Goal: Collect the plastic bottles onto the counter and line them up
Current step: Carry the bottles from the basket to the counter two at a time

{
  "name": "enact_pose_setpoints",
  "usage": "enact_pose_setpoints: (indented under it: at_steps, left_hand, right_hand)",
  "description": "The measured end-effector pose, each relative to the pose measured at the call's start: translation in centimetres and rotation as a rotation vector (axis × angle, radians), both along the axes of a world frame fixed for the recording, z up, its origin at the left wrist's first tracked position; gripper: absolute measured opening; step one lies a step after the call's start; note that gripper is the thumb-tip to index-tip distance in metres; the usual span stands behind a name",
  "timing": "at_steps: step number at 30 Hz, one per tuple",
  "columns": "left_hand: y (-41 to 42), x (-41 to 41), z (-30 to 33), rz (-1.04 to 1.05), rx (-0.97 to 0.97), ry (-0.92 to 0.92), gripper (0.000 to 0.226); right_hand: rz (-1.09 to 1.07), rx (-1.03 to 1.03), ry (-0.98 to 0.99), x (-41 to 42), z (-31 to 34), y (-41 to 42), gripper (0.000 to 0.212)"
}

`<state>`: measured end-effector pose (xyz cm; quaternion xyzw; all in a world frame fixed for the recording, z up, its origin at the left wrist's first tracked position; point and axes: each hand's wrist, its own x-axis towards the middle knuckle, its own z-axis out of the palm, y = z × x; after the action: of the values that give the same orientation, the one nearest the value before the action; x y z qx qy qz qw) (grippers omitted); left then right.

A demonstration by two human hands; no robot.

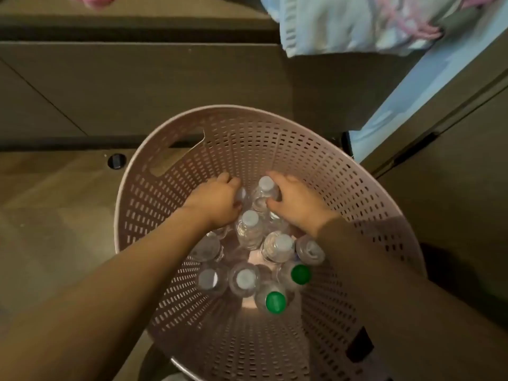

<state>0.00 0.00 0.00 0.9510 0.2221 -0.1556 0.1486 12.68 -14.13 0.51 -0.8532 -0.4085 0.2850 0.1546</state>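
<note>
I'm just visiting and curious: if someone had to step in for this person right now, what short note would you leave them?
Left hand: down in the pink basket, fingers curled round a clear bottle.
Right hand: gripping a white-capped bottle at the basket's far side.
Other bottles stand in the basket, mostly white caps, two with green caps.
Done: no bottle shows outside the basket.
Left: lift these out, then the rest, and line them all up on the counter, which this view doesn't clearly show.
</note>
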Motion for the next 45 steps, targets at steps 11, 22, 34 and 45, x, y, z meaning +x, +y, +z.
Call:
enact_pose_setpoints:
  at_steps: [11, 22, 34, 45]
  left_hand:
    - [-0.9, -0.7, 1.9, 0.005, 0.079, -0.143, 0.034]
    - [-2.0, -1.8, 31.8, 0.109, 0.022, -0.326, 0.033]
    - [-3.6, -5.6, 68.7, 0.091, 0.033, -0.55, 0.039]
    - [-1.3, -15.6, 73.7, 0.577, 0.027, -0.703, 0.034]
  right_hand:
    - [0.014, -0.009, -0.192, 0.4, 2.9, 1.9, 0.027]
    - [-0.037, 0.035, -0.124, -0.6, 33.6, -1.1, 0.027]
    - [-0.116, 0.146, -0.137, -3.6, 68.7, -4.8, 0.027]
    - [0.121, 0.214, -0.126, -10.2, 74.2, 2.4, 0.021]
